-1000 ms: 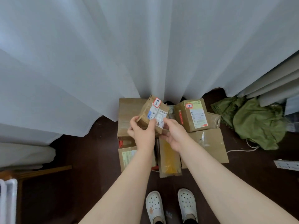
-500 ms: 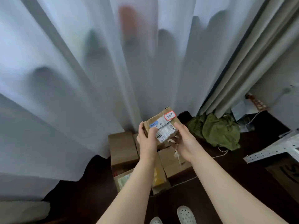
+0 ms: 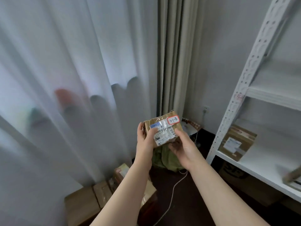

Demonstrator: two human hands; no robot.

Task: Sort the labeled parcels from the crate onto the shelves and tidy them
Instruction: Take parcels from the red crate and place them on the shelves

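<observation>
Both hands are up in front of the chest, and between them sits a small brown cardboard parcel, clear of every surface. The left hand grips its left side, fingers curled round the edge and thumb laid over the top face. The right hand cups it from below, thumb pressed against the right edge. On the parcel's top right corner is a red-bordered white sticker, handwritten "3-1-8". Below that lies a crinkled white shipping label under clear tape.

To the right stands a white perforated metal shelf unit. A larger brown taped carton sits on its lower shelf, close to the left front upright. Down on the dark floor there's a cluster of brown cardboard boxes against the sheer white curtain. A crumpled green cloth lies directly under the hands, and a thin white cable trails from beside it. A beige pleated curtain hangs in the corner behind.
</observation>
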